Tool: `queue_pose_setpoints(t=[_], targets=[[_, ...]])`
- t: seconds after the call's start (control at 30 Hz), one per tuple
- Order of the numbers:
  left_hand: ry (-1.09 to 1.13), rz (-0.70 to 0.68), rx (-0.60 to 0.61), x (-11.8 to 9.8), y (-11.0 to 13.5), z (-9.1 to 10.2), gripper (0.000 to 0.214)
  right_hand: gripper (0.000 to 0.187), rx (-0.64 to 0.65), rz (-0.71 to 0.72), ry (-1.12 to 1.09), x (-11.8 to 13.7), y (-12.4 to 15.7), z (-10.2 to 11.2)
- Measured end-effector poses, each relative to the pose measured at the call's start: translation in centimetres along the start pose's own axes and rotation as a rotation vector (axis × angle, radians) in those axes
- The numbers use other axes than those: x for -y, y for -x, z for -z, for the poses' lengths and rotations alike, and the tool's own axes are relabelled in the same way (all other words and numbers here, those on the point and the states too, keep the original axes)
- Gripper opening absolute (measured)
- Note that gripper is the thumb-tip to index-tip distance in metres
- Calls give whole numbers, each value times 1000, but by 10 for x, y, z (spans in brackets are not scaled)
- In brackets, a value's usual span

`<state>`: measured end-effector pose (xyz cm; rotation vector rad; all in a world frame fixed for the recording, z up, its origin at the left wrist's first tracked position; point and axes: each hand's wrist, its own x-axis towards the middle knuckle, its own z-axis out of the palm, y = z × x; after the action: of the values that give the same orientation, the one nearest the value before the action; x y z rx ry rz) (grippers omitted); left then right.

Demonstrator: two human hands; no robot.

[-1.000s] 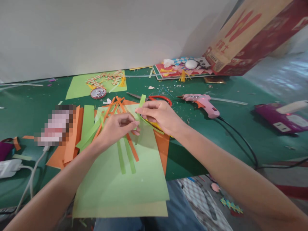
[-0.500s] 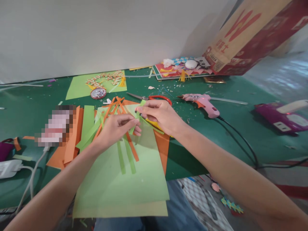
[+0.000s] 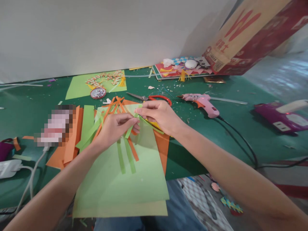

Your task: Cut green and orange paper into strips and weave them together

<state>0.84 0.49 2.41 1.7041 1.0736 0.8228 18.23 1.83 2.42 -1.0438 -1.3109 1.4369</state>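
My left hand [image 3: 120,126] and my right hand [image 3: 160,115] meet above a stack of light green paper [image 3: 125,189]. Between their fingertips they pinch a narrow green paper strip [image 3: 129,131], whose lower end hangs down from the fingers. Several orange paper strips [image 3: 133,149] and green strips lie loose on the sheet beneath, partly covered by my left hand. Behind my right hand a toothed yellow-edged item [image 3: 155,124] is mostly hidden. Red-handled scissors [image 3: 160,98] lie just beyond my right hand, blades pointing left.
A pink glue gun [image 3: 204,103] lies to the right, its black cord running to the table edge. Folded orange paper [image 3: 71,141] and a blurred-out phone [image 3: 56,126] are at left. A round dish [image 3: 98,93] and a paper bag [image 3: 240,41] stand farther back.
The strip between my fingers has tilted, its lower end swinging slightly left. My right fingertips have shifted a little; both arms stay nearly in place.
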Motion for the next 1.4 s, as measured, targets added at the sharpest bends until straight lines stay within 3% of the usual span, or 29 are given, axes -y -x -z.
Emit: queue_pose_setpoints(t=[0.33, 0.53, 0.93, 1.13, 1.3, 1.4], targets=[[-38, 6, -25, -2, 1, 0, 25, 26, -7, 46, -58, -2, 0, 1], [-14, -10, -21, -3, 1, 0, 22, 32, 2, 57, -121, -3, 0, 0], [-9, 5, -13, -1, 2, -1, 22, 26, -30, 92, -75, -5, -2, 1], [-26, -14, -27, -2, 1, -2, 24, 19, -92, 151, -142, -2, -4, 7], [-30, -17, -48, 0, 1, -2, 23, 26, -203, 279, -256, 2, -10, 20], [-28, -7, -68, 1, 1, -2, 22, 27, -189, 276, -246, 5, -10, 20]])
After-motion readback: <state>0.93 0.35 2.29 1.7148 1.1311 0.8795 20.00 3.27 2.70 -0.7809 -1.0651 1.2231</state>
